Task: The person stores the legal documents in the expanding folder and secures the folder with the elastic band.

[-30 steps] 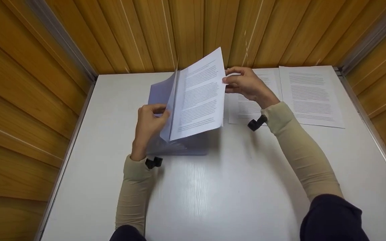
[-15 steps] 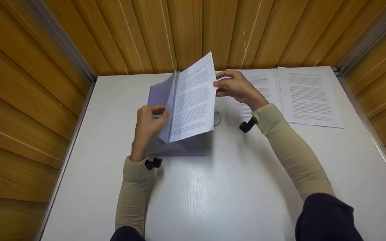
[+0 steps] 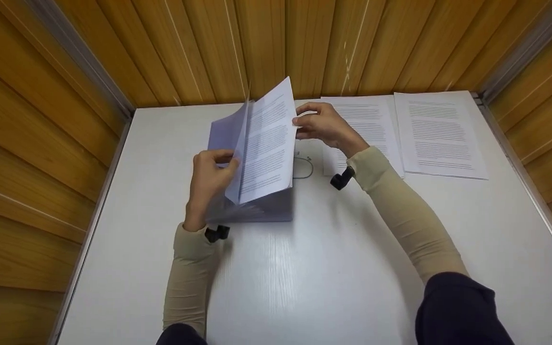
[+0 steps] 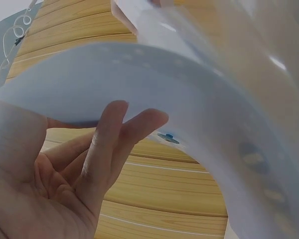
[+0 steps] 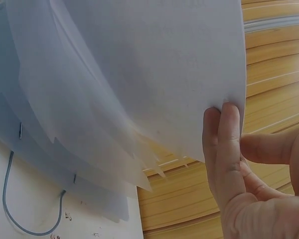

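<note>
A printed sheet of paper point(image 3: 269, 143) stands tilted over an open bluish folder point(image 3: 269, 208) with clear plastic pockets. My right hand point(image 3: 326, 125) pinches the sheet's right edge between thumb and fingers, which the right wrist view shows closely. On the other side, my left hand point(image 3: 211, 175) pinches a plastic pocket point(image 4: 139, 74) by its edge and lifts it from the folder. The sheet's left portion looks tinted, as if behind clear plastic. How deep it sits in the pocket is hard to tell. More pocket leaves fan out below the sheet in the right wrist view.
Two printed papers lie at the back right of the white table point(image 3: 266, 287), a nearer one point(image 3: 362, 112) and a farther one point(image 3: 441, 136). A thin elastic cord point(image 3: 312, 167) loops out from the folder's right side. Wood-panelled walls point(image 3: 261, 48) enclose the table.
My right hand has moved left with the sheet, bringing it closer to the left hand and the pocket. The elastic cord has come into view. My left hand has barely moved.
</note>
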The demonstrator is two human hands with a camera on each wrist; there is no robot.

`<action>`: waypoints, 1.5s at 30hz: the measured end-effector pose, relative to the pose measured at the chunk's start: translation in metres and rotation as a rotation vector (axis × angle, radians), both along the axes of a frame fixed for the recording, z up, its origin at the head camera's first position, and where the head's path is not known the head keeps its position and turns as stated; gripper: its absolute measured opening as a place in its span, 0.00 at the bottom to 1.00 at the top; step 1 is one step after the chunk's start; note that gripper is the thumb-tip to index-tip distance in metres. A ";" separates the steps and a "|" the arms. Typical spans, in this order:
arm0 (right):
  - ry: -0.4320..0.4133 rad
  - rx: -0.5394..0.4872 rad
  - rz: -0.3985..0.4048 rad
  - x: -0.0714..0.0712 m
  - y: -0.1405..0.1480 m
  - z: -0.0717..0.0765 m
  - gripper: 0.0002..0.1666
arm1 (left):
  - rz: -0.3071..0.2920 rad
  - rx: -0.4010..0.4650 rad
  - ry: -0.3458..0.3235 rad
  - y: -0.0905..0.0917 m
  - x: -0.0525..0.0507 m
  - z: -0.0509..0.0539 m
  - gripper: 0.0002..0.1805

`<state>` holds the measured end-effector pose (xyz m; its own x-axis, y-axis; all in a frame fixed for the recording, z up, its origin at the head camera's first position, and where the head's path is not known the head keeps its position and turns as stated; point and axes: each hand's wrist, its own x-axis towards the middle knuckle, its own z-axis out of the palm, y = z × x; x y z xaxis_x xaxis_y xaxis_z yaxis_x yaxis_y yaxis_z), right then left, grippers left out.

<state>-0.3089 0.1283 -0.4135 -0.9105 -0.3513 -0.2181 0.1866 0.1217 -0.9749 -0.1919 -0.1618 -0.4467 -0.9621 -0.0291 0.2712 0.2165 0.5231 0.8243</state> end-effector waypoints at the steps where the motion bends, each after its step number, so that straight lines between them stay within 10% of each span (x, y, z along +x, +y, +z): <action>1: -0.001 0.000 0.002 0.000 -0.001 0.000 0.17 | 0.000 -0.003 0.001 0.000 0.000 0.000 0.13; 45: -0.033 0.066 -0.041 -0.002 -0.064 -0.021 0.24 | -0.081 -0.029 0.022 -0.007 0.000 -0.007 0.15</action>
